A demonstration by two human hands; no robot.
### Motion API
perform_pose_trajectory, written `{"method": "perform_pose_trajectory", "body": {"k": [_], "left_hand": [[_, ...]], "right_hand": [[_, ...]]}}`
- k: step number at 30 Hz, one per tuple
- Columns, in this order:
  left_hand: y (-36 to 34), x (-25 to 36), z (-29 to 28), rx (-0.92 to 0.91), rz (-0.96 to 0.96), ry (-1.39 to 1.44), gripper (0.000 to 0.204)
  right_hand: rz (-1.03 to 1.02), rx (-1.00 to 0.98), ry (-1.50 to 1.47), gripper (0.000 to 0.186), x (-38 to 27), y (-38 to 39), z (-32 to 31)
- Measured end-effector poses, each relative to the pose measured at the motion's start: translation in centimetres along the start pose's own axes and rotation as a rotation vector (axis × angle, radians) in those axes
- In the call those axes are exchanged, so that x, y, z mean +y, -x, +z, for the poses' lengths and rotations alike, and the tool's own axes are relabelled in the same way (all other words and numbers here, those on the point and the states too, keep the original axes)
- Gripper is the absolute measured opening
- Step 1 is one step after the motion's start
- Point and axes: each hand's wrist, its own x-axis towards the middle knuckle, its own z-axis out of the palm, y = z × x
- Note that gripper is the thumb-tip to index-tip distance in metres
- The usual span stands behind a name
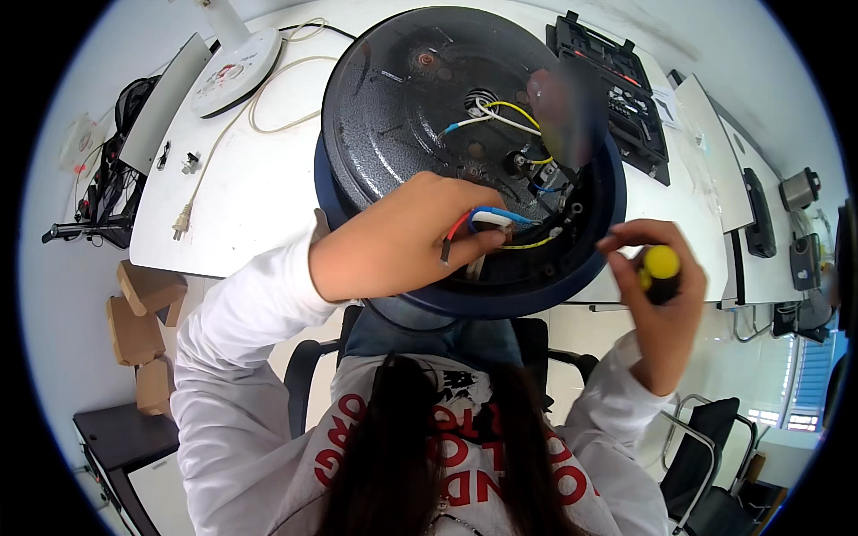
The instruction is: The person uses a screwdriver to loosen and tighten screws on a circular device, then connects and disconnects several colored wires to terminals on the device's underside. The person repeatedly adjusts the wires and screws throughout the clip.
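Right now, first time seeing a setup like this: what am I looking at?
No robot here: a person works bare-handed. The single picture comes from a fisheye camera worn on the head, looking down, so straight edges bend. The left hand holds blue and red wires at a dark round metal housing. The right hand grips a yellow-and-black tool; its tip isn't visible. The white table also bears an open black tool case and a pale cable with a plug.
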Motion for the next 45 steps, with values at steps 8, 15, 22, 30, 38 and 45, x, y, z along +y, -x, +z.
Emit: {"method": "perform_pose_trajectory", "body": {"k": [8,15,22,30,38,45], "left_hand": [[0.4,1.9,-0.5,0.108,-0.095,-0.066,0.014],[1.4,2.5,-0.9,0.237,-0.193,0.003,0.014],[1.6,2.9,-0.4,0.220,-0.353,0.519,0.018],[1.0,2.1,-0.3,0.262,-0.203,0.657,0.025],[1.9,1.9,-1.2,0.397,-0.152,0.538,0.027],[3.1,2.2,-2.1,0.405,-0.186,0.189,0.012]], "right_hand": [[0.029,0.120,-0.084,0.032,0.6,0.6,4.8],[-0.060,0.077,-0.102,0.025,-0.7,-0.3,5.3],[-0.079,0.037,-0.079,0.018,-1.2,-0.3,5.7],[-0.081,0.015,-0.040,0.017,-1.4,-0.7,5.4],[-0.042,0.122,0.152,0.016,0.0,-0.9,5.0],[0.004,0.129,0.046,0.016,1.0,-0.1,4.4]]}}
